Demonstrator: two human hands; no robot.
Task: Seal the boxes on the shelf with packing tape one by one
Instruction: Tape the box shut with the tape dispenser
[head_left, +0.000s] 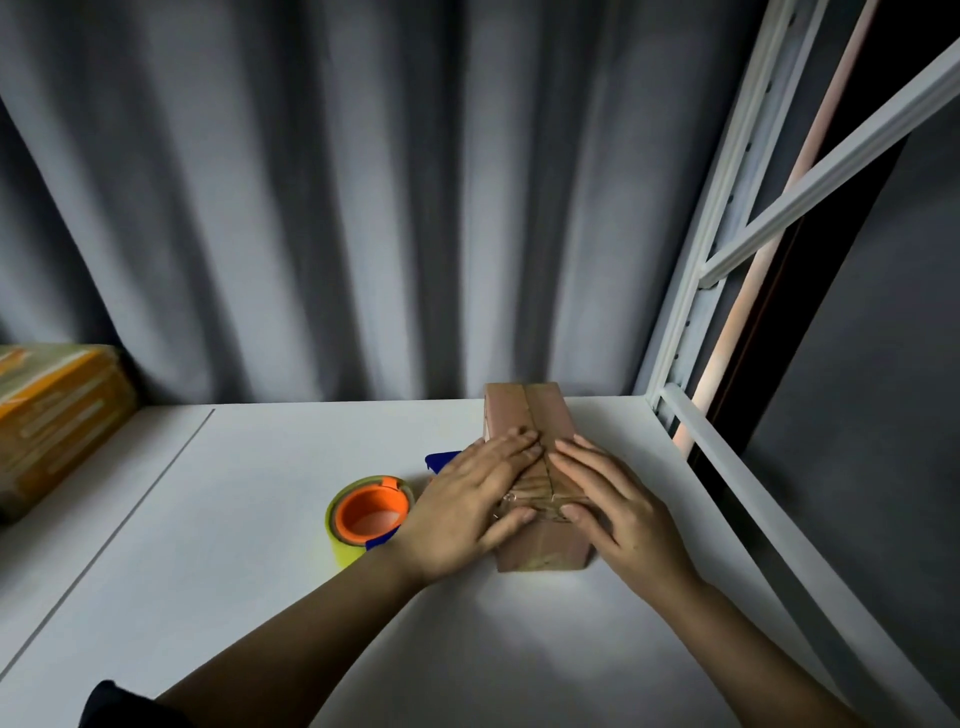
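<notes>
Both hands are flat on top of the small brown cardboard box (530, 415), palms down, fingers straight and laid out. The left hand (470, 506) covers the left flap, the right hand (613, 506) covers the right one, and their fingertips nearly meet over the center seam. There's clear tape crinkled across the top near the front end, right under the thumbs.

The box sits lengthwise on the white shelf (234, 545), toward the right side, its far end close to the grey curtain (311, 208) at the back. Just left of the left hand is the tape roll (370, 514), yellowish with an orange core, lying flat on the shelf. Something blue (441, 460) pokes out from behind that hand, can't tell what. Far left edge there's a yellow package (52, 415) wrapped in plastic. White metal shelf frame (727, 234) runs up the right side.
</notes>
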